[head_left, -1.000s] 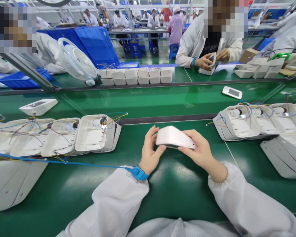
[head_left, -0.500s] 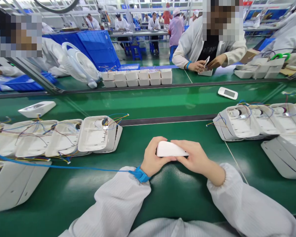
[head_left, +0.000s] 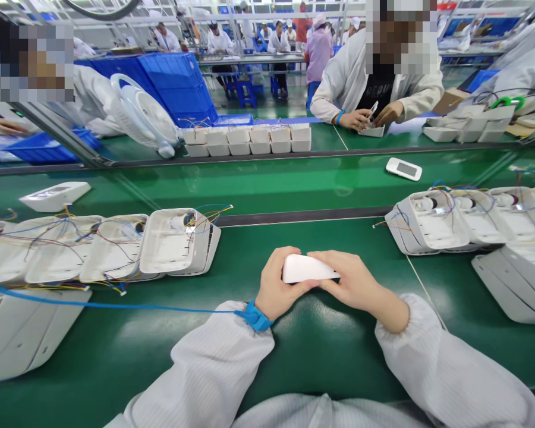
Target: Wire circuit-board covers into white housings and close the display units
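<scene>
Between my two hands is a smooth white plastic housing (head_left: 308,269), wedge-shaped and tapering toward the right. My left hand (head_left: 276,285) is closed on its thick end, thumb along the near edge. Its narrow end is gripped by my right hand (head_left: 352,279), fingers over the top and thumb beneath. Both thumbs nearly meet at the front. A blue wrist strap (head_left: 255,316) with a cord running left circles my left wrist. The underside of the housing is hidden from view.
Open white casings with wires (head_left: 173,244) line the left; similar wired casings (head_left: 432,220) line the right. Beyond the dark rail, a white unit with a grey screen (head_left: 404,169) and another white unit (head_left: 56,196) lie on the green belt. A co-worker (head_left: 378,89) handles parts opposite.
The white units on the green belt have shifted left. My hands keep the same grip on the housing, almost unmoved.
</scene>
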Motion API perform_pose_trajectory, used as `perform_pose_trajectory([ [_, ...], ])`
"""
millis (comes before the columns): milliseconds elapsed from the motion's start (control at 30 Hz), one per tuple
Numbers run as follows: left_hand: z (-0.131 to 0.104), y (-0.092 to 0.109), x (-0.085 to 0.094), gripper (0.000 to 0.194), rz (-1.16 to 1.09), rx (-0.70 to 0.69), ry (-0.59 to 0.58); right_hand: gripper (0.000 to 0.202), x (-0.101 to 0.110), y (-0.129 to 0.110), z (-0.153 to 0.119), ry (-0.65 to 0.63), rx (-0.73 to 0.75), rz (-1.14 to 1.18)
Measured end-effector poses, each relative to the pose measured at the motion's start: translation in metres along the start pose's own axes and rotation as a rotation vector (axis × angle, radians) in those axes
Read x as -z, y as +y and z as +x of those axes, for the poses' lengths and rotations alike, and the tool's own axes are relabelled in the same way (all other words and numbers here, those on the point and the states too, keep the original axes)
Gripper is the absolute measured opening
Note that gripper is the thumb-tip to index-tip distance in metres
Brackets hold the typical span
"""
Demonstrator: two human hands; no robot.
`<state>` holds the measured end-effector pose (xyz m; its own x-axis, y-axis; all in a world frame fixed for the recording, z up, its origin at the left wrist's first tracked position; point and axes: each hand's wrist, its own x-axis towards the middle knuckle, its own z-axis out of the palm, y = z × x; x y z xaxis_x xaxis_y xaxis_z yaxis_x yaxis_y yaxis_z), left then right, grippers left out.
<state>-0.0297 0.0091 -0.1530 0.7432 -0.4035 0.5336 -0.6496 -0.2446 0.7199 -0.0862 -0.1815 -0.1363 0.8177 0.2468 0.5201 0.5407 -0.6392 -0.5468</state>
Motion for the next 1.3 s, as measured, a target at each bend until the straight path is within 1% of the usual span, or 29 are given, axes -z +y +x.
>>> perform_pose_trajectory([
  [200,0.0,-0.002,0.0,0.054,0.021,-0.034,-0.007,0.038,0.001,0.001,0.001,0.003,0.028,0.003],
  [467,0.0,-0.004,0.0,0.057,0.008,-0.029,-0.02,0.039,-0.002,0.001,0.001,0.012,-0.003,-0.038],
  [633,0.0,-0.005,-0.001,0.06,0.009,-0.023,-0.026,0.04,-0.002,0.001,0.001,-0.005,-0.052,-0.08],
  [733,0.001,-0.006,-0.002,0.059,0.011,-0.03,-0.002,0.045,0.0,0.005,0.001,-0.021,-0.106,-0.13],
  [833,0.001,-0.008,-0.003,0.057,0.027,-0.058,0.017,0.048,0.004,0.016,0.002,0.034,-0.222,-0.255],
  [933,0.001,-0.009,-0.004,0.052,0.037,-0.068,-0.013,0.047,0.01,0.035,0.002,0.083,-0.443,-0.378],
  [1000,0.001,-0.008,-0.004,0.044,0.036,-0.071,-0.051,0.048,0.014,0.05,0.002,0.057,-0.644,-0.361],
  [1067,0.001,-0.007,-0.005,0.037,0.033,-0.079,-0.092,0.049,0.016,0.063,0.002,0.019,-0.802,-0.261],
  [1100,0.001,-0.006,-0.005,0.034,0.032,-0.082,-0.11,0.049,0.016,0.069,0.002,0.009,-0.841,-0.204],
  [1167,0.001,-0.006,-0.006,0.03,0.025,-0.094,-0.132,0.048,0.016,0.077,0.002,0.013,-0.862,-0.11],
  [1233,0.002,-0.006,-0.006,0.027,0.011,-0.099,-0.152,0.049,0.014,0.081,0.001,0.042,-0.876,-0.029],
  [1300,0.002,-0.006,-0.007,0.024,-0.01,-0.095,-0.168,0.053,0.012,0.083,0.001,0.098,-0.913,0.071],
])
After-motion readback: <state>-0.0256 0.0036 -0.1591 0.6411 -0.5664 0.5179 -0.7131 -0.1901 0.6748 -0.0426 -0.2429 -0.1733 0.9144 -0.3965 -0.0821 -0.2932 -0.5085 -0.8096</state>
